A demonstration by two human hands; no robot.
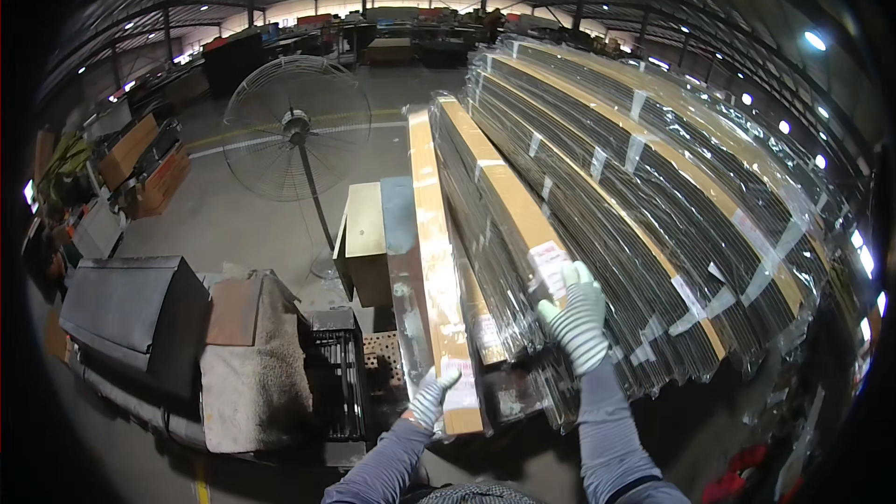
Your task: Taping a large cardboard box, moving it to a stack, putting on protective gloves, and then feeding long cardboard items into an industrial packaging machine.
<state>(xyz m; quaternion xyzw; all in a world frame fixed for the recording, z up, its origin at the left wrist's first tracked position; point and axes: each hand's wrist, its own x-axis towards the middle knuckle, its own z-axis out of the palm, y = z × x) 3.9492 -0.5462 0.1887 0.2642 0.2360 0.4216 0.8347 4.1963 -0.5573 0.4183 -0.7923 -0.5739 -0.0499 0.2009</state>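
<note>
My left hand (432,399), in a striped white glove, grips the near end of a long, narrow plastic-wrapped cardboard package (431,252) at its left edge, thumb on top. My right hand (577,317), gloved alike, lies with fingers stretched out at the near end of a second long wrapped package (499,182), by its white label (549,266). Beneath the cardboard strip, that package's side looks dark and layered. To the right, several similar long bundles (597,196) lie side by side under clear film and tape.
A large caged floor fan (297,126) stands ahead on the left. Nearer are a dark grey box-like cover (131,303), a beige cloth (257,383) over equipment, and a cream-topped box (365,219). Crates and cartons (135,149) are piled at far left.
</note>
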